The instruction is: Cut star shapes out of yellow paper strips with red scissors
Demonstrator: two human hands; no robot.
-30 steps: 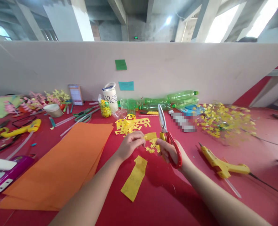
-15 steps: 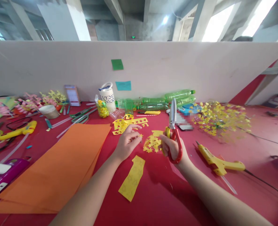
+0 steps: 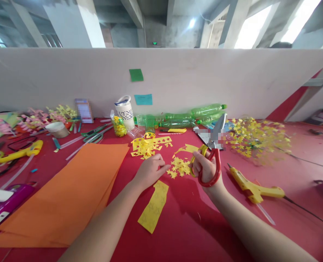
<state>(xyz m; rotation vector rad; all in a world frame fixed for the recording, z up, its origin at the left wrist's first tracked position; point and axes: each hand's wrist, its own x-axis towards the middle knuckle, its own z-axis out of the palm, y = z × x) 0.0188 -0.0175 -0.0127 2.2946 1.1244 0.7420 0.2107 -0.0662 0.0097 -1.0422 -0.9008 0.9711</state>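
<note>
My right hand (image 3: 204,165) grips a pair of scissors (image 3: 217,136) with red and yellow handles, blades pointing up and away. Just left of it lies a heap of small yellow paper stars (image 3: 180,166). At the heap's left edge is my left hand (image 3: 153,168), fingers curled together and low over the table; whether anything sits between the fingertips is hidden. Nearer me rests a yellow paper strip (image 3: 153,209) with faint star outlines. Yellow cut-out scraps (image 3: 145,146) lie beyond my left hand, and another yellow scrap (image 3: 190,148) lies behind the stars.
Orange sheets (image 3: 65,193) cover the left side. A yellow glue gun (image 3: 255,187) with a cord lies at right, below a bunch of yellow star sprays (image 3: 256,140). Green plastic bottles (image 3: 180,121), a white cup (image 3: 125,113) and a yellow cutter (image 3: 177,130) line the back.
My left hand has moved down to the stars; the small star seen at its fingertips no longer shows there. My right hand has shifted right, turning the scissors so the blades tilt right.
</note>
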